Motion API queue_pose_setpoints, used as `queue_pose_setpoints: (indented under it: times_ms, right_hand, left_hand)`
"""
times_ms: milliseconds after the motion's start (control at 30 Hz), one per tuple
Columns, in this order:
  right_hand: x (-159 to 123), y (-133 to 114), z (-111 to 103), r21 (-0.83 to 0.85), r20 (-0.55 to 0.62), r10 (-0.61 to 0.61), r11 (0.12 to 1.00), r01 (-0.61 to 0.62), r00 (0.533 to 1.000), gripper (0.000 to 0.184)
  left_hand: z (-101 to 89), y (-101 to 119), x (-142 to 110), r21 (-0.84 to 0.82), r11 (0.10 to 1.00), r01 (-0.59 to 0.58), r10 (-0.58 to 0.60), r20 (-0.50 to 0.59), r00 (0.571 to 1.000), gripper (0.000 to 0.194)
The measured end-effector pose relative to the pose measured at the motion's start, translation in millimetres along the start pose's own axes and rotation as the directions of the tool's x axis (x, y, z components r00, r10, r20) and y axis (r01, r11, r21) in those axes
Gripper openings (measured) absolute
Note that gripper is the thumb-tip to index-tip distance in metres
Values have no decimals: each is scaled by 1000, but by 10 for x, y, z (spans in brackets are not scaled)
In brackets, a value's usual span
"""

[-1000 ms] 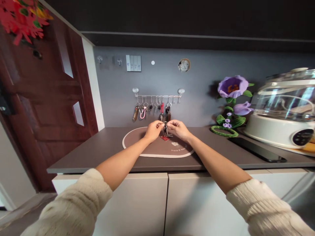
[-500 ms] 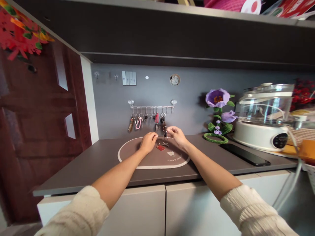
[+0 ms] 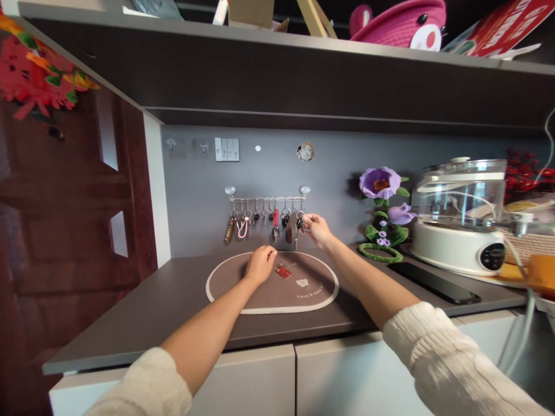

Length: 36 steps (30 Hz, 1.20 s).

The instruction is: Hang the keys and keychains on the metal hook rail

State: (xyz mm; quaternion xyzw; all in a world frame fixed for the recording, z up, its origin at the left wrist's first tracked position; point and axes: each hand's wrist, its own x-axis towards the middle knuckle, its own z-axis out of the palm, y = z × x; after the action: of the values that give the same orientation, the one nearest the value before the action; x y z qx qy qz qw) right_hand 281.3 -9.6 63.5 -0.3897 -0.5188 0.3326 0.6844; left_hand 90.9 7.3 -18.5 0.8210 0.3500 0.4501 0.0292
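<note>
My right hand pinches a key ring with keys by its side, holding it up at the right end of the hook rail. Several bunches of keys hang along that rail, among them one with a pink strap and one with a red strap. Over the oval brown mat my left hand is closed, fingers curled together, with nothing showing between the fingertips. A red tag lies on the mat just right of it, with a small metal piece beside it.
At the right stand a purple crocheted flower, a black phone and a white appliance with a clear tank. A dark shelf overhangs the counter. A brown door is at the left.
My right hand has lifted the key ring from above the mat, up and slightly right, to the rail's right end. My left hand has stayed over the mat. The view has tilted slightly upward.
</note>
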Motion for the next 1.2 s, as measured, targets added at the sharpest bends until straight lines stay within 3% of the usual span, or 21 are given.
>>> queue_pose_setpoints:
  times_ms: [233, 767, 1200]
  right_hand:
    - [247, -95, 68, 56, -121, 83, 995, -77, 989, 7]
    - [583, 7, 212, -15, -234, 125, 991, -132, 964, 15]
    - [619, 174, 192, -56, -308, 139, 985, -164, 941, 15]
  left_hand:
    - [12, -7, 0, -11, 1000, 9, -9, -4, 1000, 21]
    - [28, -29, 8, -5, 999, 35, -35, -8, 999, 21]
    - [28, -49, 11, 1, 999, 39, -39, -1, 999, 21]
